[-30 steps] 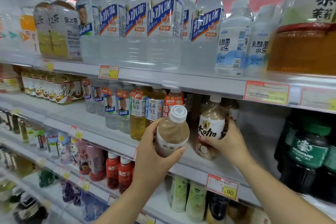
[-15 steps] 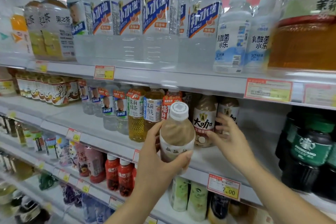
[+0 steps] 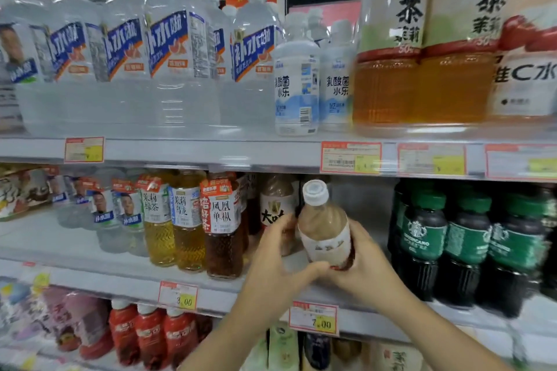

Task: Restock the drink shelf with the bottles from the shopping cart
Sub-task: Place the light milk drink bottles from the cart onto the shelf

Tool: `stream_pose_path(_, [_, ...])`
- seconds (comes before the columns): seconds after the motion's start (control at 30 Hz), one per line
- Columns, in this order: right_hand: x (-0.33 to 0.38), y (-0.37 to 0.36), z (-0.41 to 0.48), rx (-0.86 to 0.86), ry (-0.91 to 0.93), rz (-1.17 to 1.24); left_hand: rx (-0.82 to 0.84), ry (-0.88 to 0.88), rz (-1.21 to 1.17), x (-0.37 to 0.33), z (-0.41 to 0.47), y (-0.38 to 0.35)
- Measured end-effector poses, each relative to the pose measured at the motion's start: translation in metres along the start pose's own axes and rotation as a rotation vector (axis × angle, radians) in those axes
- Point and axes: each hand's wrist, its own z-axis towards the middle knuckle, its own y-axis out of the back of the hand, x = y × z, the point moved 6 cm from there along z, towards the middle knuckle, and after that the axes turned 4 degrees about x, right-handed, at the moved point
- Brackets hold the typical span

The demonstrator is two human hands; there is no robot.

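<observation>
Right hand (image 3: 366,260), off the shelf (image 3: 75,250) now, and left hand (image 3: 275,263) curled round smooth white-capped plastic bottle (image 3: 324,227).

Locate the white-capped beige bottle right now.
Head view, right of centre: beige bottle held by left hand and right hand at the middle shelf gap, brown coffee bottle on its left, green-labelled dark bottles on its right.

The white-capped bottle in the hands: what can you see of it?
The bottle is clear plastic, filled with a milky beige drink, with a white screw cap and a pale label round its lower half, print too blurred to read. It leans slightly, cap to the left, in front of the middle shelf. The left hand and right hand grip its lower part from either side, hiding its base.
</observation>
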Motion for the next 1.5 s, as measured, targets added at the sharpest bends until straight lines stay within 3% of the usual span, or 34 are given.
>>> stream_pose_path(0.3, [-0.05,-0.004,0.025,0.104,-0.277,0.149,-0.066,0.195,0.201,0.047,0.043,0.014])
stream_pose_path(0.47, [-0.063,0.007,0.027,-0.053,-0.361,0.09,-0.088,0.235,0.191,0.051,0.059,0.009])
stream_pose_path(0.67, [-0.051,-0.004,0.028,-0.213,-0.371,-0.09,-0.185,0.294,0.16,0.064,0.065,0.007])
stream_pose_path(0.93, [-0.045,-0.017,0.051,0.019,-0.316,0.026,-0.202,0.277,0.116,0.075,0.068,0.007])
stream_pose_path(1.1, [-0.05,-0.022,0.054,0.034,-0.295,0.076,-0.19,0.275,0.124,0.079,0.07,0.008])
stream_pose_path(1.3, [-0.046,-0.02,0.054,-0.14,-0.335,-0.054,-0.17,0.259,0.121,0.08,0.074,0.012])
stream_pose_path(1.5, [-0.05,-0.019,0.056,-0.106,-0.347,-0.103,-0.181,0.271,0.177,0.082,0.082,0.009])
